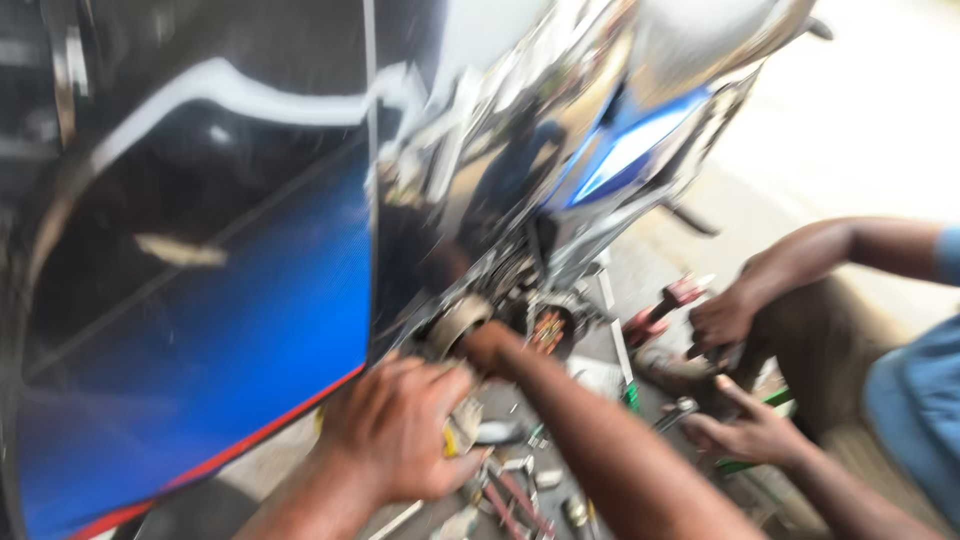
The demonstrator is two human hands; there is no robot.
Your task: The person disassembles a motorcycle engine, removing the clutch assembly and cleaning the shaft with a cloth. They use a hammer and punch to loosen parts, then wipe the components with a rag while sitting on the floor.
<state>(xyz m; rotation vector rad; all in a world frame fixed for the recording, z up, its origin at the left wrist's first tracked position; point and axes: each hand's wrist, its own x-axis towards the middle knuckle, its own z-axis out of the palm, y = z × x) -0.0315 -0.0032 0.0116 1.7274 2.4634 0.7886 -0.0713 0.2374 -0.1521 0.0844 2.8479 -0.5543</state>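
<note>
The view is blurred by motion. My left hand (395, 430) is curled low beside the blue and black side panel (200, 300) of a motorcycle, with something yellow (452, 438) at its fingertips; whether it grips it is unclear. My right forearm stretches forward, and my right hand (488, 346) reaches into the engine area next to a round metal part (458, 322). Its fingers are hidden against the machinery.
A co-worker in a blue shirt crouches at the right; one hand (722, 316) holds a red-handled tool (665, 305), the other hand (750, 432) rests lower. Several small tools and metal parts (520, 485) lie on the ground beneath my arms. Chrome bodywork (560, 90) rises above.
</note>
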